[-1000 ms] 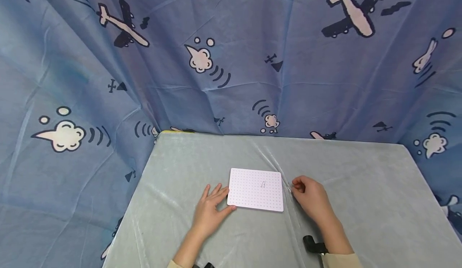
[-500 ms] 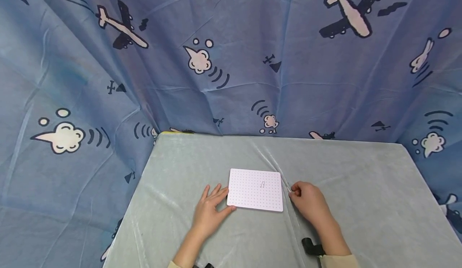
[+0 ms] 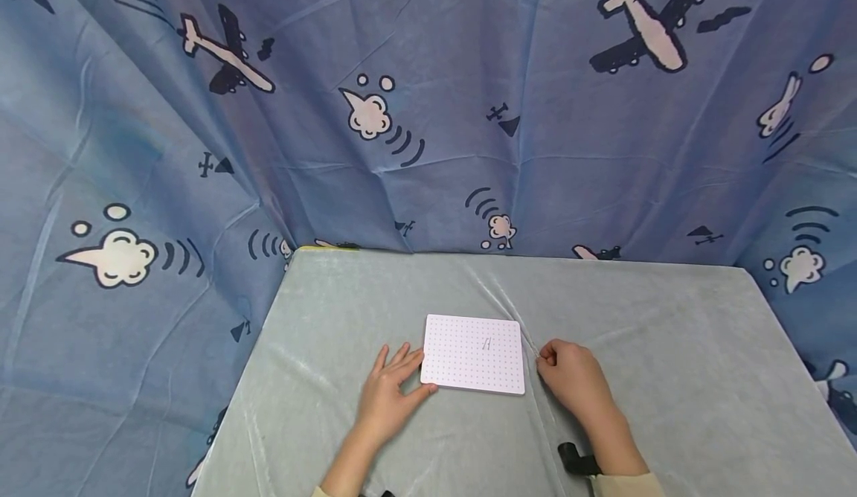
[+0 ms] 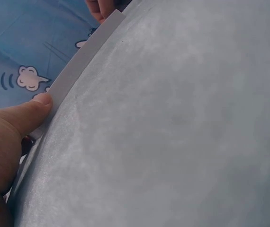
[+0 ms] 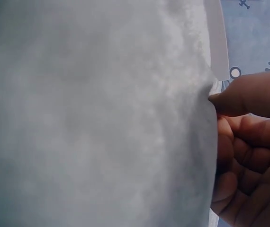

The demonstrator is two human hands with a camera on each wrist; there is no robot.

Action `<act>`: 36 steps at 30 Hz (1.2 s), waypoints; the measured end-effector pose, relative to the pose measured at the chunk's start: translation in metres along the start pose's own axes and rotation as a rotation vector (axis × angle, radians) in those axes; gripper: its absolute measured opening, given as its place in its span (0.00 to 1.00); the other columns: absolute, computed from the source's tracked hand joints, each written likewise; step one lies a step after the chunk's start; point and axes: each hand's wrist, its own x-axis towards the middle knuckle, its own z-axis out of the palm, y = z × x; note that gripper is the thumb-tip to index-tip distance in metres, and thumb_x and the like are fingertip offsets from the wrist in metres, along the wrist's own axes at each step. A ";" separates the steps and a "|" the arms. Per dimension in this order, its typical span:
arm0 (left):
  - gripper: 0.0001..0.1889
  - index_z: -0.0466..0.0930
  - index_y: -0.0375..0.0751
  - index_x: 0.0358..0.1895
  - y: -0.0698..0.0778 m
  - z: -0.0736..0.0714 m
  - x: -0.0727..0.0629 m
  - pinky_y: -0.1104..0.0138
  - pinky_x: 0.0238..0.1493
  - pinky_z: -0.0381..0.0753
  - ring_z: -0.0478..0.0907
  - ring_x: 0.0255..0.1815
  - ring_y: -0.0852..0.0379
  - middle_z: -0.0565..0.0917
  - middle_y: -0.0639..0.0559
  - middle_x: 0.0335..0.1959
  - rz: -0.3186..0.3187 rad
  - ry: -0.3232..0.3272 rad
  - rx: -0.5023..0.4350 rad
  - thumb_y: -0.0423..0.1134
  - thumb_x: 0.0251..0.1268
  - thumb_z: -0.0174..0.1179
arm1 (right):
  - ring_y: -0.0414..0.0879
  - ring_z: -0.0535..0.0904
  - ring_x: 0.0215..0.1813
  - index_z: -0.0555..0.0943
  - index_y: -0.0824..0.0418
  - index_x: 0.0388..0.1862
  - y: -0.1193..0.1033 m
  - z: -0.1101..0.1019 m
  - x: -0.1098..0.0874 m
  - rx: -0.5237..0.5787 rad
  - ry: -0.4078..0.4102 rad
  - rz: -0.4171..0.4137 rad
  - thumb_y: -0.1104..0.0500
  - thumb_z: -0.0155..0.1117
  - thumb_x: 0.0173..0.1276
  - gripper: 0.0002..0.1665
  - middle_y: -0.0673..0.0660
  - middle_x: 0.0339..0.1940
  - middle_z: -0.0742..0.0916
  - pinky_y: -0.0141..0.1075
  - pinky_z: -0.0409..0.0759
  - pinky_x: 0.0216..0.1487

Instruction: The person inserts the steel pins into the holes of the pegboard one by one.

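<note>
A white board [image 3: 462,370] with rows of dots lies flat on the grey-green tablecloth [image 3: 375,289]. Two thin, pin-like marks [image 3: 486,344] show right of its middle. At its near left corner is my left hand [image 3: 384,402], fingers spread and fairly straight, a finger at the left edge. The thumb [image 4: 42,99] presses the board's front side in the left wrist view. Right of the board, my right hand [image 3: 574,378] has curled fingers and pinches a crease of the cloth. In the right wrist view the thumb [image 5: 227,100] meets a raised cloth ridge, which hides part of the fingers.
Behind and beside the table hangs a blue curtain [image 3: 442,132] printed with planes and clouds. A long cloth crease [image 3: 505,300] runs from the back toward the right hand. A black wrist mount [image 3: 577,460] sits by the right sleeve [image 3: 626,485].
My right hand has shifted slightly left and toward me, its thumb and finger coming together on the cloth crease. The left hand and the board stay in place.
</note>
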 end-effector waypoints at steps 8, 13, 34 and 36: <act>0.36 0.86 0.43 0.70 -0.001 0.001 -0.003 0.48 0.89 0.54 0.77 0.77 0.49 0.86 0.55 0.68 0.010 0.013 0.007 0.59 0.62 0.79 | 0.47 0.74 0.27 0.82 0.59 0.28 0.002 0.001 -0.001 -0.020 0.025 -0.006 0.65 0.65 0.66 0.06 0.51 0.23 0.80 0.41 0.75 0.29; 0.37 0.86 0.43 0.70 -0.001 0.000 -0.003 0.50 0.90 0.52 0.75 0.78 0.51 0.85 0.56 0.69 -0.008 0.000 -0.008 0.58 0.61 0.80 | 0.47 0.73 0.26 0.80 0.58 0.27 0.002 0.002 -0.002 -0.021 0.027 0.006 0.64 0.65 0.65 0.06 0.51 0.22 0.79 0.40 0.73 0.27; 0.37 0.85 0.43 0.70 -0.002 0.001 -0.001 0.48 0.90 0.52 0.75 0.79 0.50 0.85 0.55 0.70 -0.010 -0.011 0.004 0.58 0.62 0.79 | 0.57 0.82 0.37 0.84 0.72 0.49 0.004 -0.002 -0.005 0.054 0.081 0.007 0.65 0.59 0.77 0.12 0.62 0.36 0.87 0.51 0.83 0.38; 0.37 0.85 0.43 0.71 -0.002 0.001 -0.001 0.48 0.90 0.52 0.75 0.79 0.50 0.85 0.54 0.70 -0.010 -0.013 0.007 0.59 0.63 0.79 | 0.62 0.86 0.44 0.84 0.75 0.56 0.005 -0.003 -0.005 0.072 0.097 -0.005 0.66 0.57 0.80 0.16 0.68 0.44 0.89 0.58 0.86 0.45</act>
